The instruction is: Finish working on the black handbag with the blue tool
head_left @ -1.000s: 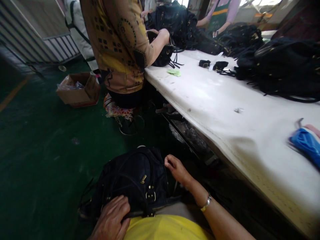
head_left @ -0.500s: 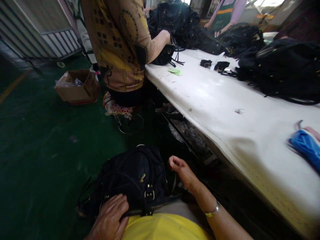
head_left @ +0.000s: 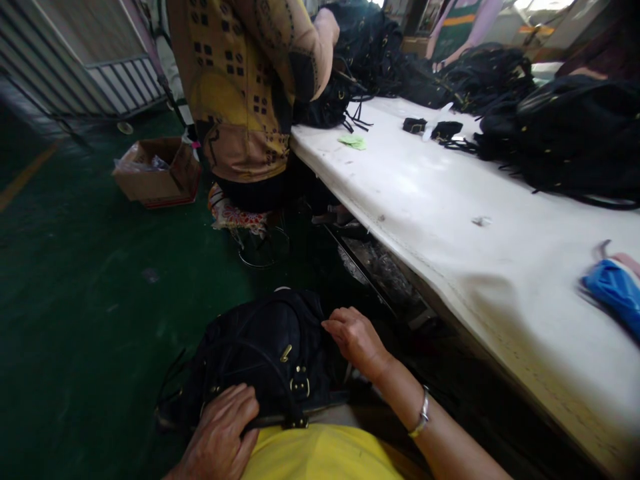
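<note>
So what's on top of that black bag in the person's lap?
The left hand lies flat on the near edge of the black bag; the right hand touches its right side. Brass buckles and a strap show. Its inside and underside are hidden.

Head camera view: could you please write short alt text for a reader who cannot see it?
A person's left hand presses a black handbag on their lap while the right hand touches its edge, beside a long white table piled with black bags.
</note>
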Action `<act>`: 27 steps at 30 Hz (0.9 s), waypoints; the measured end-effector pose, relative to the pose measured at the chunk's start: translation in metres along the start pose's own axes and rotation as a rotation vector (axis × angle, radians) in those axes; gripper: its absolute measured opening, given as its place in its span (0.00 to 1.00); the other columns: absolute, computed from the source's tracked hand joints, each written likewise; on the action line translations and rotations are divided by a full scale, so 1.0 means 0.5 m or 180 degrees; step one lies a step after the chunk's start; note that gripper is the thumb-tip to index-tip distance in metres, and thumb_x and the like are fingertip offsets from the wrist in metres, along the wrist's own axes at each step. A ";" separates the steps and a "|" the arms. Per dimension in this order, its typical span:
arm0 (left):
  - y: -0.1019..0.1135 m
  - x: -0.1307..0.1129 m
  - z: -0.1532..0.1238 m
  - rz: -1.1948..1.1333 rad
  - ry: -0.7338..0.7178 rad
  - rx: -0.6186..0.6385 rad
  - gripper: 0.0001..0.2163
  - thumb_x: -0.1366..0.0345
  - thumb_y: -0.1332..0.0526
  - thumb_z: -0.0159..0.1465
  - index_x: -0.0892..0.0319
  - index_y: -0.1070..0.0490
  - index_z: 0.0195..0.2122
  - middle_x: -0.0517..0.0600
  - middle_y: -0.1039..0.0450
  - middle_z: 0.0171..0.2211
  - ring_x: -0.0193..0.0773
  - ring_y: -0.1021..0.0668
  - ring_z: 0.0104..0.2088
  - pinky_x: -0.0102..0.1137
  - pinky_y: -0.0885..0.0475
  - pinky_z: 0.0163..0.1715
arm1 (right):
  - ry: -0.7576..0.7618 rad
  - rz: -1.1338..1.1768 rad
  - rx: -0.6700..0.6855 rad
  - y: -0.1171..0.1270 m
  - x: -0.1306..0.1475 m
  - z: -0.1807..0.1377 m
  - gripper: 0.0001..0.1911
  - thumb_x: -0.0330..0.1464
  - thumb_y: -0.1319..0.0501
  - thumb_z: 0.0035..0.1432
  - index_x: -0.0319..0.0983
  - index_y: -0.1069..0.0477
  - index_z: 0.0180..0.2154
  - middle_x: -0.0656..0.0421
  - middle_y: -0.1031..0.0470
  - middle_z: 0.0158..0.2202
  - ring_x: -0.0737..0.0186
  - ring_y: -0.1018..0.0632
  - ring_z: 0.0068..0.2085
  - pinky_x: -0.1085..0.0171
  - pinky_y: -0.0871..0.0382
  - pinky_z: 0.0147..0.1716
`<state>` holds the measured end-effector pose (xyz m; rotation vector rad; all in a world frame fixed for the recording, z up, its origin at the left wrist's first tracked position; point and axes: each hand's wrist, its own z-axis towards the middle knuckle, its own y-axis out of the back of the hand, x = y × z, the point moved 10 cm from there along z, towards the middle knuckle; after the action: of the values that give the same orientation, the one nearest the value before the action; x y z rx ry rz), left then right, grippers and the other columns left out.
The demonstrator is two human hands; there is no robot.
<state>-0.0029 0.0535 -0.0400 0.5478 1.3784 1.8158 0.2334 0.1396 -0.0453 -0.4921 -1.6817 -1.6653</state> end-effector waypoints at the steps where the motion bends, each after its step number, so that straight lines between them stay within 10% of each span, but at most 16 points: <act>1: -0.001 0.000 0.000 -0.0003 0.0011 0.0005 0.11 0.68 0.46 0.62 0.57 0.33 0.46 0.52 0.21 0.43 0.43 0.20 0.46 0.38 0.22 0.46 | 0.0030 -0.0137 0.0103 -0.005 0.008 0.005 0.14 0.23 0.46 0.64 0.37 0.23 0.35 0.51 0.25 0.35 0.52 0.28 0.38 0.51 0.38 0.45; 8: 0.003 -0.002 0.004 -0.0042 -0.0008 0.0045 0.11 0.68 0.45 0.62 0.57 0.33 0.46 0.52 0.21 0.43 0.43 0.20 0.46 0.39 0.21 0.46 | -0.0243 -0.0146 0.0301 -0.028 -0.014 0.034 0.08 0.21 0.46 0.58 0.36 0.31 0.34 0.51 0.31 0.35 0.53 0.31 0.39 0.52 0.37 0.46; 18: 0.018 -0.002 0.018 -0.0037 0.0031 -0.0005 0.11 0.69 0.46 0.61 0.57 0.33 0.45 0.51 0.20 0.41 0.44 0.20 0.45 0.38 0.21 0.44 | -0.1199 0.2196 0.0459 -0.032 -0.077 -0.005 0.11 0.40 0.43 0.56 0.39 0.32 0.31 0.64 0.37 0.25 0.65 0.35 0.28 0.65 0.41 0.29; 27: 0.009 0.004 0.004 -0.0083 0.0102 -0.0050 0.10 0.68 0.46 0.63 0.57 0.32 0.45 0.51 0.21 0.43 0.42 0.21 0.46 0.37 0.23 0.48 | -0.1906 0.2672 -0.1075 0.076 -0.241 -0.044 0.26 0.55 0.32 0.44 0.40 0.30 0.31 0.60 0.30 0.30 0.62 0.28 0.32 0.62 0.31 0.34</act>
<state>-0.0041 0.0556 -0.0354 0.4922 1.3855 1.8201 0.3465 0.1473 -0.1056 -1.7226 -1.2427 -1.1961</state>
